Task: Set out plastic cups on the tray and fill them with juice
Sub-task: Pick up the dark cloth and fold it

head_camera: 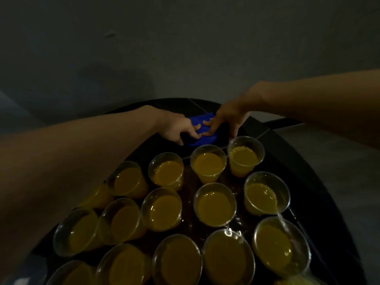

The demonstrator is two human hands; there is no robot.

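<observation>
Looks nearly done — plastic cups (214, 204) packed on the tray (188, 194), all filled with orange juice (164, 209). At 12 o'clock, left grip (174, 128) and right grip (228, 118) both pinching a blue cloth (197, 141) — probably only wiping left.

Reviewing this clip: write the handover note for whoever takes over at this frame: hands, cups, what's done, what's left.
Left hand: fingertips on the blue item beyond the cups; grip unclear in the dim light.
Right hand: fingertips on the same blue item, likewise unclear.
Cups: standing in rows on the tray, on the dark table.
Done: every cup in view holds juice.
Left: probably nothing to pour. Check the cups partly hidden by the left arm; the tray looks wet between cups.
</observation>
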